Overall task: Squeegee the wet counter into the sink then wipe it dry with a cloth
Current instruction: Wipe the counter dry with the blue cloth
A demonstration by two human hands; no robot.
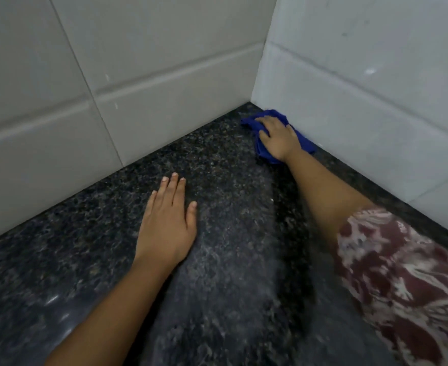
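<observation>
At 9 o'clock a pale tiled wall (85, 75) meets the dark speckled surface (230, 247). Just left of centre, toward 7 o'clock, the left hand (165, 223) lies flat, palm down on the stone, fingers straight and close together, thumb out to the side, holding nothing. At 2 o'clock, in the corner where the two walls join, the right hand (278, 138) presses down on a bunched blue cloth (253, 122), fingers curled over it. The cloth touches the right-hand wall's base. At 4 o'clock a red-and-white patterned sleeve (402, 273) covers the upper right arm.
</observation>
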